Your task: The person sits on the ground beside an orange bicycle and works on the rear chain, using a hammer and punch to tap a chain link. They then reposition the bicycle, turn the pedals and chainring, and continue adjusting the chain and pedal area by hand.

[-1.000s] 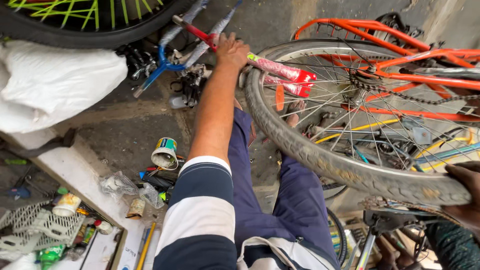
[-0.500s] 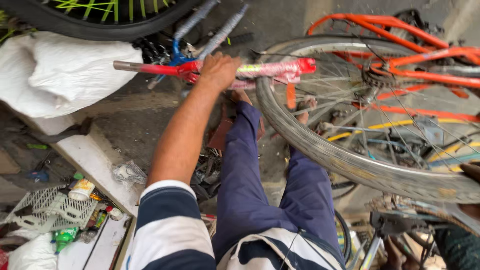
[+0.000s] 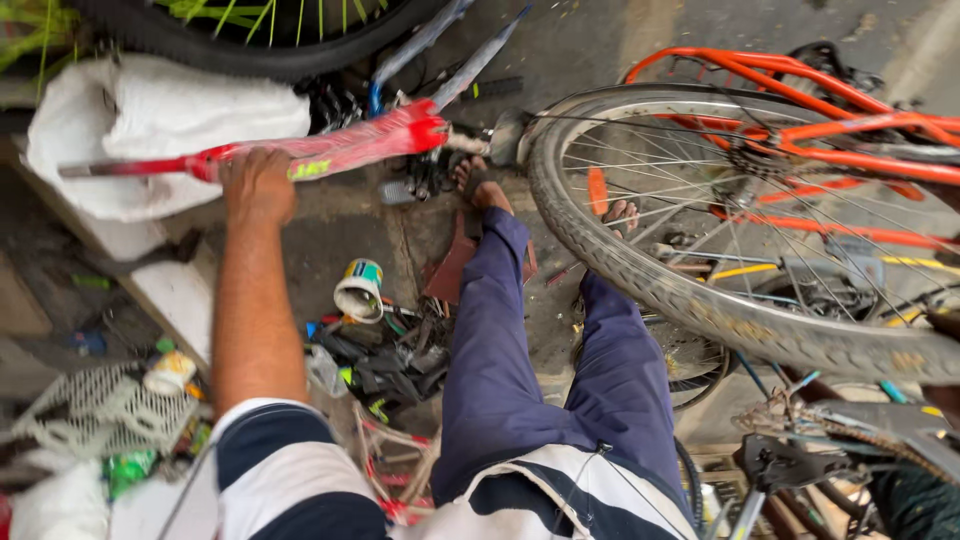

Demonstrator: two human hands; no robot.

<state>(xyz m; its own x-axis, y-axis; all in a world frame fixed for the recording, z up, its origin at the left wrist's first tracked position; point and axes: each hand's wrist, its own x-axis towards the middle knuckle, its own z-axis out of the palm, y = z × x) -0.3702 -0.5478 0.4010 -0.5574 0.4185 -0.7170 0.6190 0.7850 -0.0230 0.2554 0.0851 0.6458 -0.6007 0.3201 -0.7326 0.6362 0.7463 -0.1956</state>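
Left of the wheel [image 3: 640, 270], held up over the floor: red fork [image 3: 340, 150], lying near level, thin end pointing away from the wheel, thick end close to its tyre but apart from it. Left hand [image 3: 258, 185] clamped around the fork from above, nearer the thin end, arm stretched out. Right hand out of view.

Step in hand, by the look of it: carrying the fork clear of the clutter. Next move, as a judgement: calls for a firm one-handed grip and room between the thick end and the tyre, plus care over the bare feet just left of the wheel.

Containers, all left of the wheel: small can [image 3: 358, 290] tipped on the floor beside the blue trouser leg [image 3: 500, 350], mouth toward the camera, contents not to be told. Farther left, white mesh basket [image 3: 95, 410], with a small jar [image 3: 170, 372] at its edge and something green below. White bag [image 3: 150, 120] under the fork, bulging, contents hidden. Loose dark parts [image 3: 390, 365] heaped between can and leg.

Beyond the wheel: orange frame [image 3: 800, 90].
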